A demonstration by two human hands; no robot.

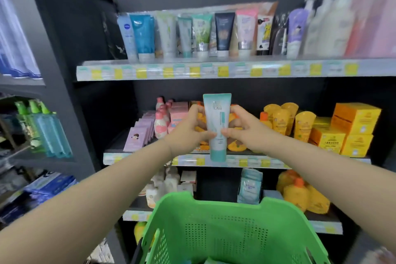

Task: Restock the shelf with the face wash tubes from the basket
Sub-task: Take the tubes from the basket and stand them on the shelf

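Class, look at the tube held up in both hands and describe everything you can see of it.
The face wash tube is white with teal bands at its flat crimped top and a teal cap at the bottom, so it stands cap-down, nearly upright. It looks like soft, glossy plastic; its print is too blurred to read. The left hand and right hand pinch its sides, thumbs on the front. It is held in the air before the middle shelf, above the green basket.

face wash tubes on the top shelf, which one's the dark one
The navy tube, standing cap down right of the green-and-white tube and left of the pink-topped tube. Every other tube in that row is pale, blue or teal.
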